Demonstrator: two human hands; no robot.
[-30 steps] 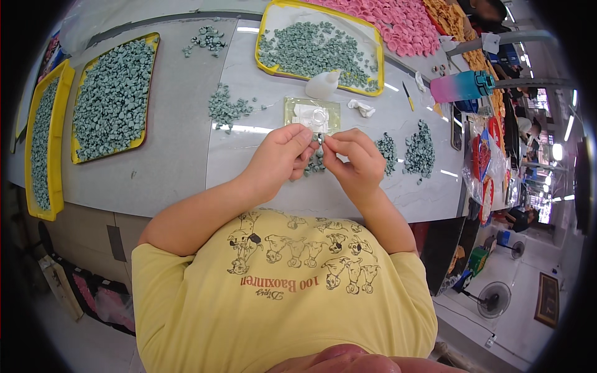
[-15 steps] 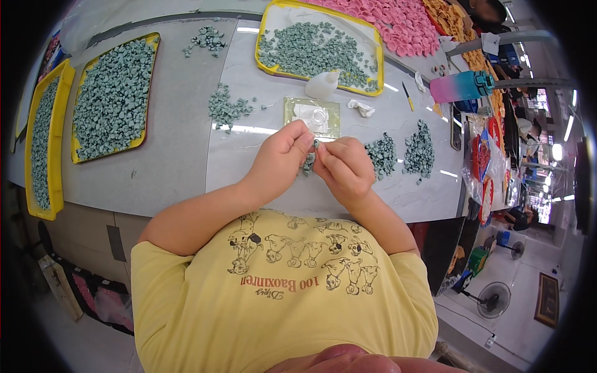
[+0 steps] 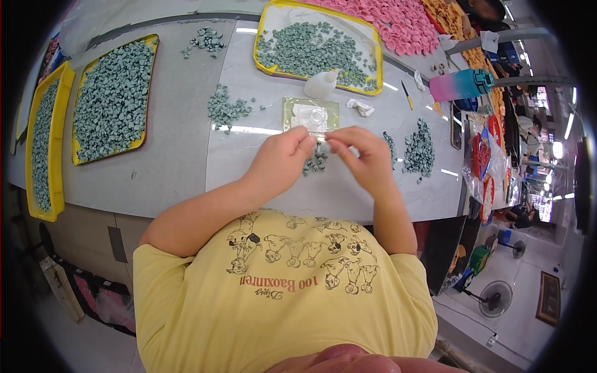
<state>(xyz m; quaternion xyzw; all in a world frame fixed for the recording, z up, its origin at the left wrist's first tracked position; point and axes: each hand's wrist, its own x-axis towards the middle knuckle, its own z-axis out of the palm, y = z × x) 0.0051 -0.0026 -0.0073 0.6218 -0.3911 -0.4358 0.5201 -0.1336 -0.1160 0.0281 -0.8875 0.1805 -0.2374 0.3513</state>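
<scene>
My left hand (image 3: 280, 163) is closed, thumb and forefinger pinched together at the near edge of a square greenish block (image 3: 288, 115). What lies in the pinch is too small to make out. My right hand (image 3: 368, 160) faces it across a small gap, thumb and forefinger drawn close at the tips; anything between them is hidden. Just below the fingertips sits a little heap of grey-green, petal-like pieces (image 3: 315, 163). On the block are white paper (image 3: 301, 116) and a clear round dish (image 3: 318, 115). A white squeeze bottle (image 3: 319, 86) stands behind it.
Yellow-rimmed trays of similar green pieces lie at the back (image 3: 262, 50) and left (image 3: 147, 124), another (image 3: 57, 193) at far left. Loose piles (image 3: 229, 107) (image 3: 419, 149) flank my hands. Rightward are crumpled tissue (image 3: 360, 107), a yellow-handled knife (image 3: 408, 99) and a pink-and-teal bottle (image 3: 457, 85).
My hands have moved apart slightly, the right one shifting right and its wrist turning. The green piece that was between both hands' fingertips no longer shows there. More of the near heap is visible.
</scene>
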